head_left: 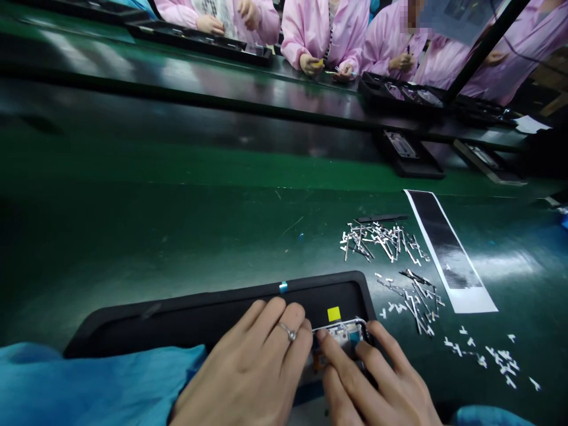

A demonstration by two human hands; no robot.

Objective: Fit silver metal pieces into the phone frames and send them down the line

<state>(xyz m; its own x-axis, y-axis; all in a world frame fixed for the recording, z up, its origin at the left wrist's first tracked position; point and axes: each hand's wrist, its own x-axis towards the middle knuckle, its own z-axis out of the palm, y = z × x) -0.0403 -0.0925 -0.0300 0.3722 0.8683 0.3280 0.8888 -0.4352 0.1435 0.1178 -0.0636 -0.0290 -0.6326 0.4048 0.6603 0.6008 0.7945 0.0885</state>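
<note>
An open phone frame (344,336) with a pale metal rim and small parts inside lies over the near right end of a black tray (151,325). My left hand (252,367), with a ring on one finger, covers the frame's left side, its fingers closed together and thumb hidden. Across the right part is my right hand (377,378); one fingertip presses near the top rim and another curls round the right corner. Whether a tiny part sits under that fingertip I cannot tell. A yellow square tab (333,313) stands out above the frame's upper edge.
Piles of small flex-cable strips (386,239) lie to the right, with black tweezers (381,218) behind them. Beside them is a black-and-white sheet (450,254). Farther off, a black tray (410,157) holds a phone frame. People in pink work coats (322,35) sit across the bench.
</note>
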